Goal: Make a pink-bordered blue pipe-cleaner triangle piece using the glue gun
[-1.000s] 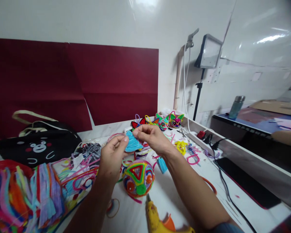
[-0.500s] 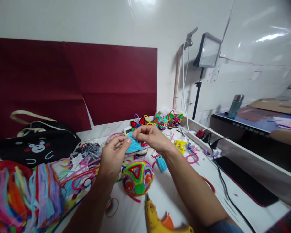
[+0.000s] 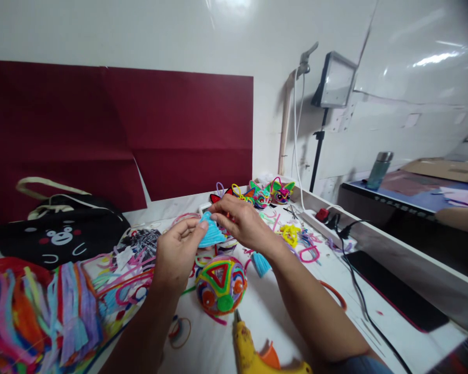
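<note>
Between both hands is a light blue ribbed piece (image 3: 211, 232), roughly triangular. My left hand (image 3: 179, 249) pinches its left edge between thumb and fingers. At its upper part, the fingertips of my right hand (image 3: 239, 221) are closed on it. Just below the hands, a colourful round ball with a face pattern (image 3: 221, 285) rests on the white table (image 3: 273, 306). Another light blue piece (image 3: 261, 265) lies under my right wrist. A yellow glue gun (image 3: 247, 348) has its nozzle tip close to the ball's lower edge.
Bundles of coloured fuzzy stems (image 3: 42, 317) and a black bag (image 3: 58, 234) are at the left. Finished colourful figures (image 3: 262, 197) stand at the back. A power strip (image 3: 335, 234), a black cable and a dark phone (image 3: 393, 291) are at the right. Another person's arm (image 3: 460, 221) shows far right.
The blue piece has tilted and shifted slightly left between my fingers. My right hand has moved a little left and its fingers have shifted on the piece.
</note>
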`<state>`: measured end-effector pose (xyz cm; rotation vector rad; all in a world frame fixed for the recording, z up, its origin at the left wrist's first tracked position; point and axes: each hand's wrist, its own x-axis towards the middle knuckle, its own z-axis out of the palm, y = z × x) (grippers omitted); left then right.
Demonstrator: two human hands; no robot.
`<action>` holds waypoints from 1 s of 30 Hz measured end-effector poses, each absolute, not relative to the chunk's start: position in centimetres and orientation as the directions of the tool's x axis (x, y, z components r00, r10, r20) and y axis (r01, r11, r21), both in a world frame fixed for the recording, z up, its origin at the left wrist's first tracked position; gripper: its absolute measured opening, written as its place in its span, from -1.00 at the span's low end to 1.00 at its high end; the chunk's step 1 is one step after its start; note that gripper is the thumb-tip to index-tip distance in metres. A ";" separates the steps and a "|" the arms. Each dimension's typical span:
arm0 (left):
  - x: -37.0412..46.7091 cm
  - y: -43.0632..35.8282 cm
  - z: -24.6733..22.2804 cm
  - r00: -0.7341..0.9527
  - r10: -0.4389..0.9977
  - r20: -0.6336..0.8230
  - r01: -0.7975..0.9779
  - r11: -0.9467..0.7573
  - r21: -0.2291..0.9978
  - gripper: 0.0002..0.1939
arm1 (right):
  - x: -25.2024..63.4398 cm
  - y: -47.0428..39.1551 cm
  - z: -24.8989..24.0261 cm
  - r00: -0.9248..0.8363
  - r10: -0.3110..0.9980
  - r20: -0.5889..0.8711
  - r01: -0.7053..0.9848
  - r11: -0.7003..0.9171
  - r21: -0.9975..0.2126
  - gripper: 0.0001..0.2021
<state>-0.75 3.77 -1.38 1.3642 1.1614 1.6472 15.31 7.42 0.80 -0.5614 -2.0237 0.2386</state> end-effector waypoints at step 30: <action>-0.4 3.2 -0.2 0.073 0.995 0.069 -0.334 -0.041 0.942 -0.76 | 16.0 8.2 0.7 -0.447 0.663 0.601 -0.148 0.608 -0.780 -0.85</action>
